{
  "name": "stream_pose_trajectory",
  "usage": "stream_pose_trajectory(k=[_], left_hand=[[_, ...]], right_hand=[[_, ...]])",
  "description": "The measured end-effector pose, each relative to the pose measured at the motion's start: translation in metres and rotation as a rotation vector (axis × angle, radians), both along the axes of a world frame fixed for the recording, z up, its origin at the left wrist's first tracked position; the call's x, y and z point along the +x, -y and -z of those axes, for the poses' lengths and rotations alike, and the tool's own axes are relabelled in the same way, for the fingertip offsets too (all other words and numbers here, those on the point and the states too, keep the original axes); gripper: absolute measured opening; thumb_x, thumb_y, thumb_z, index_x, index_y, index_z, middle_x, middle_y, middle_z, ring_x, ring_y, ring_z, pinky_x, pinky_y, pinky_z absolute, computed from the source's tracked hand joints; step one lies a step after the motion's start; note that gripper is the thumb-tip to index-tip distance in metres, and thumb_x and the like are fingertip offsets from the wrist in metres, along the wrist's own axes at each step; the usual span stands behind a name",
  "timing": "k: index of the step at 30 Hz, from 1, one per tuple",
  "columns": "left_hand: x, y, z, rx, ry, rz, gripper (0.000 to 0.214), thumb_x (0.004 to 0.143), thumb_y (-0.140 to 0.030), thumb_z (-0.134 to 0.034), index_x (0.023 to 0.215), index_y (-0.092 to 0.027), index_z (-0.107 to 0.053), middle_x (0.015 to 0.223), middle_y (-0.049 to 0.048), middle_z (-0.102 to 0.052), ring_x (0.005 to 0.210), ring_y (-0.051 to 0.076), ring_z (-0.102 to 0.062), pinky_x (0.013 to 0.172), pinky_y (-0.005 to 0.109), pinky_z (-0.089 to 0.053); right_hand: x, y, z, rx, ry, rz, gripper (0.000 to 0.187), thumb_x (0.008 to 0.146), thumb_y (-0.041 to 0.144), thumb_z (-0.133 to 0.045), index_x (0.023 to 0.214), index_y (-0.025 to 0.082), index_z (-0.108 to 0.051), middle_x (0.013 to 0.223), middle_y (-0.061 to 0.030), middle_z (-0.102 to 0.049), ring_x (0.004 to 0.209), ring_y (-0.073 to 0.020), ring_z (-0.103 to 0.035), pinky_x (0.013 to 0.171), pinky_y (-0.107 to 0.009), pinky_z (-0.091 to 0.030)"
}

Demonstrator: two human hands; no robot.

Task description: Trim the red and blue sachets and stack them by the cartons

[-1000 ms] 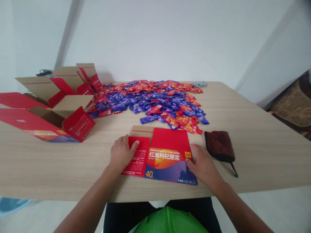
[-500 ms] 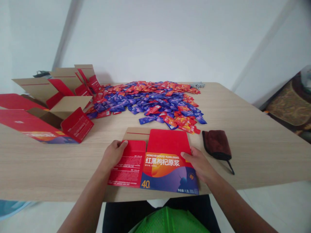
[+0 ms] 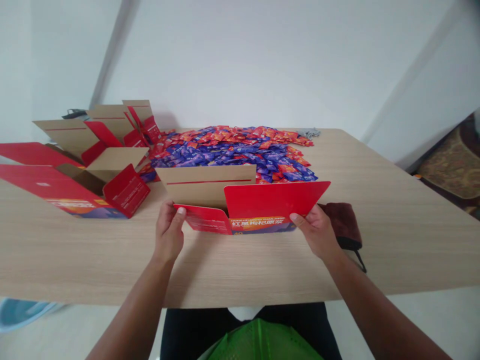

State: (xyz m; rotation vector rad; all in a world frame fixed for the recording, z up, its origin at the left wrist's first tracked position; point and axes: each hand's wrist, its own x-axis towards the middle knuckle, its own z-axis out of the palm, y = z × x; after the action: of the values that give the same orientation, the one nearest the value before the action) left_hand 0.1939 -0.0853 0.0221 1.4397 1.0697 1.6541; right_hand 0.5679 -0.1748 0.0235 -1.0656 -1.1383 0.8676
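Observation:
I hold a flat, folded red carton (image 3: 262, 202) lifted off the wooden table (image 3: 393, 200), its flaps tipped up toward me. The brown cardboard inner flap with a red line stands behind the red front flap. My left hand (image 3: 169, 232) pinches the carton's left red side panel. My right hand (image 3: 317, 232) grips its right lower edge. Behind the carton lies a wide pile of red and blue sachets (image 3: 240, 147).
Opened red cartons (image 3: 86, 170) with raised flaps stand at the left of the table. A dark brown cloth (image 3: 347, 225) lies just right of my right hand. A small grey object (image 3: 309, 132) sits at the far edge. A green mesh thing (image 3: 258, 345) is on my lap.
The carton lay flat under both hands a second ago. It slid toward me, then both hands gripped its sides and lifted it so the flaps stand up.

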Motion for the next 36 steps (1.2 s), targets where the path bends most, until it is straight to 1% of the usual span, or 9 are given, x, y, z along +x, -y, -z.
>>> stream_pose_trajectory(k=[3,6,13,17,20,24,29,34,36], left_hand=[[0.004,0.005,0.021,-0.053,-0.024,0.035,0.040,0.100,-0.051,-0.064,0.128,-0.023,-0.060,0.129,0.0093,-0.070,0.125,0.026,-0.065,0.113,0.042,-0.052],[0.009,0.009,0.030,-0.062,0.028,0.065,0.040,0.102,-0.052,-0.061,0.128,-0.023,-0.060,0.128,0.0096,-0.069,0.126,0.027,-0.065,0.114,0.042,-0.052],[0.023,0.012,0.027,-0.002,0.020,0.117,0.057,0.103,-0.064,-0.052,0.145,-0.025,-0.053,0.148,0.0145,-0.062,0.144,0.032,-0.057,0.123,0.049,-0.046],[0.027,0.016,0.026,0.029,0.039,0.153,0.063,0.103,-0.071,-0.048,0.148,-0.027,-0.054,0.152,0.0136,-0.061,0.147,0.034,-0.055,0.124,0.053,-0.046],[0.029,0.020,0.024,-0.024,0.097,0.177,0.070,0.102,-0.078,-0.042,0.151,-0.030,-0.055,0.151,0.0121,-0.064,0.149,0.034,-0.055,0.122,0.053,-0.048],[0.035,0.024,0.010,-0.185,0.182,0.197,0.080,0.097,-0.089,-0.034,0.139,-0.029,-0.066,0.131,0.0102,-0.077,0.139,0.036,-0.065,0.115,0.054,-0.056],[0.040,0.025,-0.023,-0.327,0.307,0.289,0.078,0.094,-0.090,-0.042,0.117,-0.023,-0.076,0.109,0.0112,-0.083,0.130,0.041,-0.070,0.107,0.059,-0.061],[0.041,0.025,-0.041,-0.429,0.319,0.337,0.049,0.096,-0.059,-0.065,0.123,-0.020,-0.076,0.117,0.0104,-0.082,0.130,0.040,-0.071,0.108,0.057,-0.062],[0.043,0.025,-0.044,-0.371,0.252,0.314,0.041,0.096,-0.048,-0.066,0.125,-0.021,-0.076,0.117,0.0083,-0.083,0.127,0.038,-0.073,0.109,0.056,-0.062]], right_hand=[[0.002,0.000,0.018,-0.018,0.041,-0.018,0.051,0.096,0.054,-0.076,0.137,0.027,-0.062,0.142,-0.0100,-0.073,0.133,-0.0317,-0.069,0.115,-0.054,-0.056],[0.000,-0.001,0.028,-0.013,0.054,-0.032,0.053,0.098,0.054,-0.073,0.140,0.027,-0.058,0.146,-0.0106,-0.070,0.136,-0.0309,-0.066,0.118,-0.053,-0.053],[-0.012,-0.003,0.037,-0.013,0.087,-0.094,0.057,0.100,0.057,-0.068,0.145,0.029,-0.050,0.155,-0.0120,-0.063,0.142,-0.0306,-0.061,0.121,-0.053,-0.051],[-0.018,0.000,0.046,0.002,0.126,-0.128,0.058,0.100,0.056,-0.066,0.147,0.030,-0.046,0.154,-0.0119,-0.063,0.142,-0.0300,-0.061,0.122,-0.053,-0.049],[-0.022,0.004,0.054,-0.005,0.160,-0.132,0.060,0.100,0.054,-0.065,0.151,0.030,-0.042,0.155,-0.0119,-0.062,0.144,-0.0298,-0.059,0.123,-0.053,-0.047],[-0.028,0.011,0.061,-0.007,0.225,-0.143,0.068,0.100,0.054,-0.061,0.158,0.031,-0.034,0.158,-0.0127,-0.059,0.147,-0.0309,-0.056,0.124,-0.054,-0.046],[-0.036,0.023,0.067,-0.020,0.278,-0.181,0.081,0.100,0.048,-0.059,0.167,0.034,-0.017,0.168,-0.0127,-0.047,0.157,-0.0291,-0.045,0.129,-0.053,-0.039],[-0.044,0.041,0.071,-0.072,0.344,-0.177,0.092,0.102,0.049,-0.059,0.172,0.032,-0.003,0.170,-0.0139,-0.044,0.159,-0.0290,-0.043,0.130,-0.055,-0.036],[-0.046,0.046,0.072,-0.087,0.402,-0.161,0.091,0.103,0.056,-0.056,0.174,0.034,-0.004,0.166,-0.0143,-0.049,0.158,-0.0316,-0.044,0.129,-0.057,-0.038]])
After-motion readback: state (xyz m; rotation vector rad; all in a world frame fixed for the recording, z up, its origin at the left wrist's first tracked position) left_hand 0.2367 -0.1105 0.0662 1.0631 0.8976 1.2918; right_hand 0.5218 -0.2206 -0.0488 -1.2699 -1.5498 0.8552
